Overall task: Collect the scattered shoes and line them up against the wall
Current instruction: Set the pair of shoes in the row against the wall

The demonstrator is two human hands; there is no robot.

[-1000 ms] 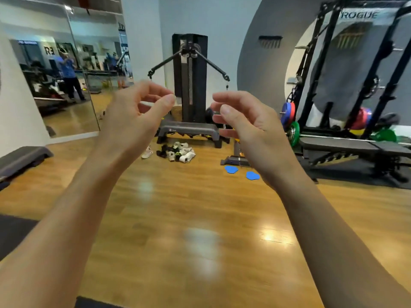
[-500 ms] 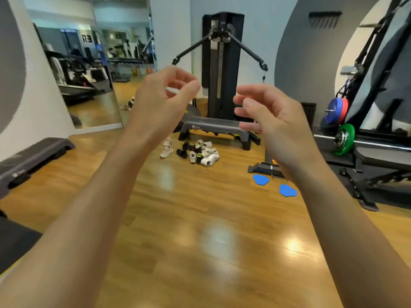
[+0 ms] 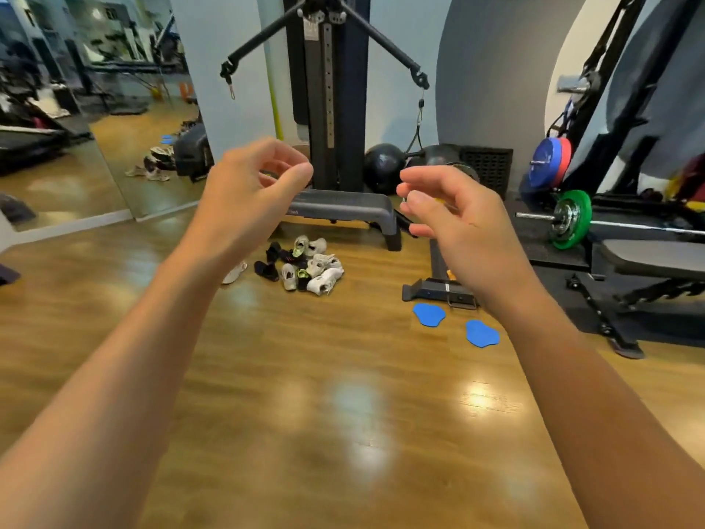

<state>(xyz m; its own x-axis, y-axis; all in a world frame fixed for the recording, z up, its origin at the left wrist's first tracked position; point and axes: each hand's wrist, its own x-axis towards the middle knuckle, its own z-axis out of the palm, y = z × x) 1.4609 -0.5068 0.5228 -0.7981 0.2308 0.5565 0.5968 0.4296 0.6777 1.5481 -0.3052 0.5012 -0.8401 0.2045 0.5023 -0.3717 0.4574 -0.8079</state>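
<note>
A heap of several shoes point(image 3: 305, 265), white, grey and black with some green, lies on the wooden floor in front of a grey step platform point(image 3: 343, 210). One pale shoe point(image 3: 234, 272) lies apart to the left of the heap, partly behind my left forearm. My left hand point(image 3: 248, 192) and my right hand point(image 3: 457, 219) are raised in the air well short of the shoes, fingers loosely curled, holding nothing. The pale wall point(image 3: 236, 51) rises behind the platform.
A black cable machine point(image 3: 328, 89) stands behind the platform, with two dark balls point(image 3: 383, 168) beside it. Two blue pads point(image 3: 429, 314) and a bench foot point(image 3: 438, 290) lie right of the heap. A barbell with coloured plates point(image 3: 570, 219) and a rack fill the right. Mirrors point(image 3: 95, 108) cover the left wall.
The view has closed in on the shoe heap and the cable machine, which now look larger. Both hands stay raised and empty, sitting lower in the picture.
</note>
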